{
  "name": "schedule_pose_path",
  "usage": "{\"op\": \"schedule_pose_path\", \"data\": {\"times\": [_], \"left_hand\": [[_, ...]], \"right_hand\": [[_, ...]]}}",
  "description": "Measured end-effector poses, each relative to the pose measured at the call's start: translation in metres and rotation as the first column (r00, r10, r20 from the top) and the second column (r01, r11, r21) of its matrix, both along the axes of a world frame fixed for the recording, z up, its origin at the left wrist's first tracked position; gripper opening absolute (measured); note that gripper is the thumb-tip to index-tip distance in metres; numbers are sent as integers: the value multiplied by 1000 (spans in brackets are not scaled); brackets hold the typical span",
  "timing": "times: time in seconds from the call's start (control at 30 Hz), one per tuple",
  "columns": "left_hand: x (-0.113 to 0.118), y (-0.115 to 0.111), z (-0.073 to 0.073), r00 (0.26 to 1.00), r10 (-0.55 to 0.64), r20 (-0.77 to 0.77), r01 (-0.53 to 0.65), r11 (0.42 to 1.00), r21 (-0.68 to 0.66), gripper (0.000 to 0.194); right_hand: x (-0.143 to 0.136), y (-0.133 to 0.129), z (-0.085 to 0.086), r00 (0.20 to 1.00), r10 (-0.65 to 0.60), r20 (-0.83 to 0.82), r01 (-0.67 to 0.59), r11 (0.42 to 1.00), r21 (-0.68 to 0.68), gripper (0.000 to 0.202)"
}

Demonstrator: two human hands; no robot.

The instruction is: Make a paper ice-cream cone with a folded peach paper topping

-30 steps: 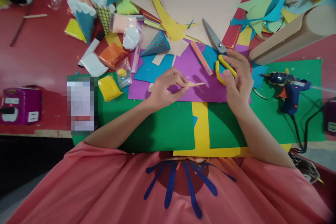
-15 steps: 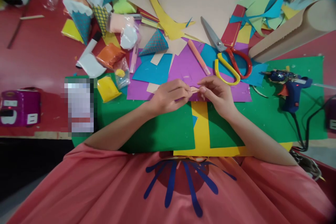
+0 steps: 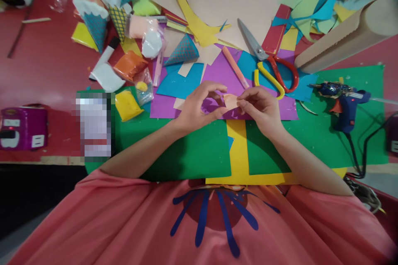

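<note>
Between my two hands is a small piece of peach paper [image 3: 231,101], slightly curved. My right hand [image 3: 263,109] pinches its right edge between thumb and fingers. On its left side, my left hand [image 3: 202,105] curls round with the thumb at the lower edge and the fingers at the upper corner. Both hands are above a purple sheet [image 3: 217,70]. Just beyond them lie a peach marker [image 3: 235,67] and scissors [image 3: 260,51] with one red and one yellow handle. A blue patterned paper cone [image 3: 183,51] lies on its side farther left.
Several decorated cones [image 3: 95,22] and clay packets [image 3: 130,65] lie at the back left. A blue glue gun [image 3: 348,107] with a cord rests on the right, below a paper roll [image 3: 342,41]. A blurred phone [image 3: 95,126] lies left, beside green sheets [image 3: 192,149].
My left fingers have opened from a tight pinch into a wider curl. The peach paper now shows more of its flat face. My right hand has shifted only slightly.
</note>
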State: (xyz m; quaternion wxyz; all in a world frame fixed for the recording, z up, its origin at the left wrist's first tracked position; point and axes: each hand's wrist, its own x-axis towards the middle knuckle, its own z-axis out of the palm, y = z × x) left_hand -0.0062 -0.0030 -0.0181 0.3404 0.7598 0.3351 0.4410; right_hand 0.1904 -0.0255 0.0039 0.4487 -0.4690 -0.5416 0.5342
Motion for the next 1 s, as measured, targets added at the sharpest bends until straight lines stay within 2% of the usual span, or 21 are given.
{"op": "schedule_pose_path", "data": {"times": [0.1, 0.23, 0.4, 0.53, 0.67, 0.83, 1.0], "left_hand": [[0, -1, -1, 998, -39, 46, 43, 993, -107, 35], [-1, 0, 1, 994, -82, 66, 93, 979, -181, 36], [-1, 2, 5, 989, -147, -3, 142, 963, -227, 44], [0, 3, 7, 977, -211, 2, 204, 941, -272, 51], [1, 2, 8, 961, -275, -40, 252, 923, -290, 48], [3, -1, 9, 973, -202, -115, 174, 960, -218, 38], [5, -3, 11, 972, -180, -153, 154, 974, -163, 37]], "right_hand": [[1, -1, -2, 997, -1, 72, -5, 996, 87, 20], [1, -3, -3, 985, -7, 172, -20, 987, 158, 12], [1, -4, -4, 968, -48, 247, -9, 975, 223, 8], [2, -4, -5, 958, -46, 282, -35, 960, 276, 6], [3, -5, -6, 947, -36, 319, -83, 932, 353, 10], [1, -6, -4, 946, -53, 319, -49, 952, 303, 2], [-3, -7, -2, 981, -6, 195, -28, 985, 172, 6]]}}
